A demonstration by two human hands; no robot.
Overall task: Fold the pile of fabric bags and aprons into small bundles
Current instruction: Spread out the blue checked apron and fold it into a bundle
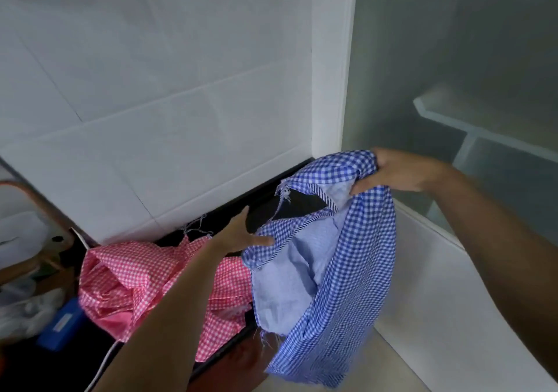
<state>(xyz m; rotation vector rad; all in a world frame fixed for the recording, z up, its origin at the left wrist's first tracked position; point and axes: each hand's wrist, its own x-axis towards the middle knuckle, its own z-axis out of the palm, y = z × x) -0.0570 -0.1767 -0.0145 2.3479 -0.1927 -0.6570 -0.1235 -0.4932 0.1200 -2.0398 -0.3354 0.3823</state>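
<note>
A blue-and-white checked fabric piece [347, 271] with a pale blue lining hangs in the air at the right of the head view. My right hand [395, 173] grips its bunched top edge. My left hand [241, 231] reaches in from the lower left, fingers straight, its thumb against the striped-trimmed lower edge of the opening. Under my left forearm a crumpled pink-and-white checked fabric [126, 286] lies on the dark counter [265, 194].
A white tiled wall [169, 90] stands right behind the counter. Frosted glass panels [453, 68] and a low white ledge [437, 286] are at the right. A blue box [62, 326], clear plastic bags and a white cable sit at the lower left.
</note>
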